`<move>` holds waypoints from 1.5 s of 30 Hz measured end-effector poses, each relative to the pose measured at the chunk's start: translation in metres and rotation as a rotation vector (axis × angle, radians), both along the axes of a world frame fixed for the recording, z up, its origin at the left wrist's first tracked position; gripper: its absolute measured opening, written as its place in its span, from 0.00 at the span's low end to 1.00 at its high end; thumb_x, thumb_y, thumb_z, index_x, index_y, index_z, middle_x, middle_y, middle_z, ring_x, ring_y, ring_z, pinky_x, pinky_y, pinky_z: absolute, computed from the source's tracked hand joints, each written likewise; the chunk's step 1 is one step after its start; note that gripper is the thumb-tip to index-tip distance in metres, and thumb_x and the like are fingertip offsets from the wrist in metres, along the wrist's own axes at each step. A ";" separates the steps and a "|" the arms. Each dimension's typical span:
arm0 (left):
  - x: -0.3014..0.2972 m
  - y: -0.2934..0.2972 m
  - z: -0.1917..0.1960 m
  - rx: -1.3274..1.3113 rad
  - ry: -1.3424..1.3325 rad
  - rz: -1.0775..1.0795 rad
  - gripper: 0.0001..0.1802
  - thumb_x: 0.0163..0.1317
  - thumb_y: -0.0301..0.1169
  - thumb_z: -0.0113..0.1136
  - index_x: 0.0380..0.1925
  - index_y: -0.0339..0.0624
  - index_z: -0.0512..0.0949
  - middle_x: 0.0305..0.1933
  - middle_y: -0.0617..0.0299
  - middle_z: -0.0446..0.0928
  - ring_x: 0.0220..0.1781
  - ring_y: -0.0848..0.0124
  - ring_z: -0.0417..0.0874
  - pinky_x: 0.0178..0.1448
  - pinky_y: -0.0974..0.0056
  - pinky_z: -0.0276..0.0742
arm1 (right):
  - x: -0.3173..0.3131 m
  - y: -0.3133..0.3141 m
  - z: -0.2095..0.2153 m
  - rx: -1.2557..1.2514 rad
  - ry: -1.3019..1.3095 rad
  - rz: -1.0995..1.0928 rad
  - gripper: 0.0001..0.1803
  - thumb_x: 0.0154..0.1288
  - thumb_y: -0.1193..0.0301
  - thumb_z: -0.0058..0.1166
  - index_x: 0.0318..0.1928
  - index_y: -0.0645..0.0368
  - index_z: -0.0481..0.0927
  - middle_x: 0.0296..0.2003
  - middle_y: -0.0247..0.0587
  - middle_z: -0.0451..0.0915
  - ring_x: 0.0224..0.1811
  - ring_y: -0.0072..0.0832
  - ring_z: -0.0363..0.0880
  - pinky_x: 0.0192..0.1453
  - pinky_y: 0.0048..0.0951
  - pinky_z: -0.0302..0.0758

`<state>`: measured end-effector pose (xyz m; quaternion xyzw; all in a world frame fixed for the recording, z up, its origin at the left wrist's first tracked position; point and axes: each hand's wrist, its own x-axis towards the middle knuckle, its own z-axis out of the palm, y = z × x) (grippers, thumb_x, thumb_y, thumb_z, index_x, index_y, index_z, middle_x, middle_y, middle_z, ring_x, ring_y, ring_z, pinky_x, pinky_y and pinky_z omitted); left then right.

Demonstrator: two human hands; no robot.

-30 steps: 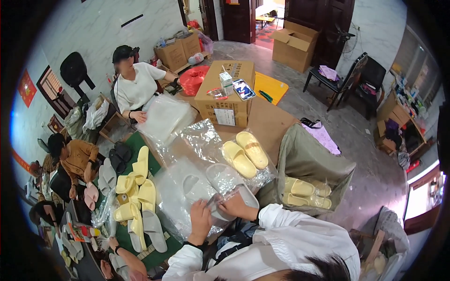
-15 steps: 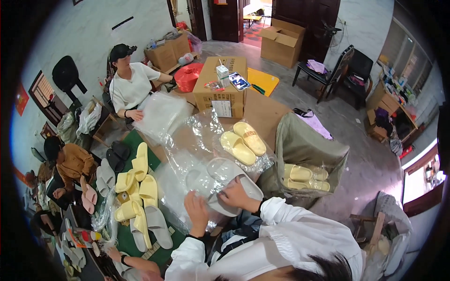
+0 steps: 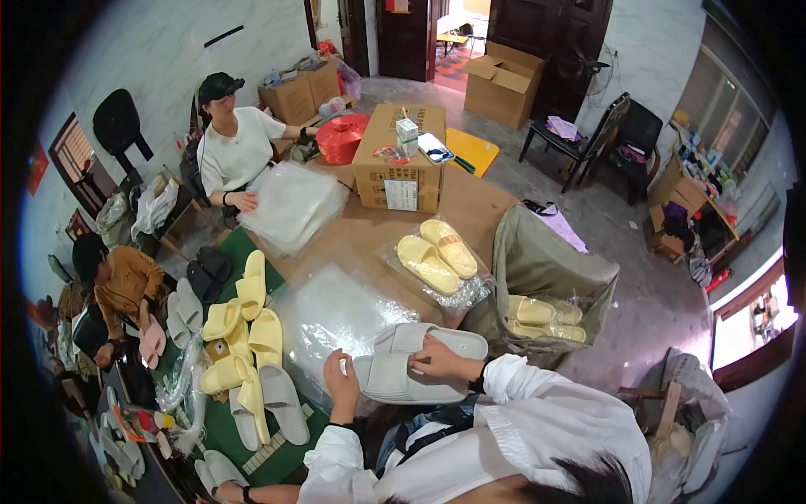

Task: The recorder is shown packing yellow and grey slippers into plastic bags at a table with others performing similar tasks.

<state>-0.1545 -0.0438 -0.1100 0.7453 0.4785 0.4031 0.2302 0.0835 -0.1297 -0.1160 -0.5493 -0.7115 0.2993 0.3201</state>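
Observation:
A pair of grey slippers lies side by side in front of me, straps toward the left. My right hand grips the pair, its fingers bent over the near slipper. By the left end of the slippers, my left hand is raised with fingers bent together; a small whitish bit shows at the fingertips, too small to name. Under and beyond my hands spreads a stack of clear plastic bags. Farther off, a bagged pair of yellow slippers rests on the brown table.
Yellow and grey slippers crowd the green mat on my left. A co-worker rests a hand on more clear bags. A carton stands on the table. At right, an olive sack holds bagged yellow slippers.
The raised clear bag has come down from above the table. The grey slippers have turned more sideways and lie nearer me. My left hand has shifted slightly left and down.

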 end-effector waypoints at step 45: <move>0.153 0.016 0.065 0.200 0.406 -0.179 0.07 0.50 0.20 0.51 0.31 0.40 0.70 0.51 0.53 0.71 0.60 0.49 0.65 0.65 0.35 0.42 | 0.092 0.116 -0.011 0.665 -0.190 0.101 0.13 0.52 0.62 0.53 0.37 0.54 0.78 0.25 0.38 0.75 0.33 0.34 0.74 0.43 0.39 0.67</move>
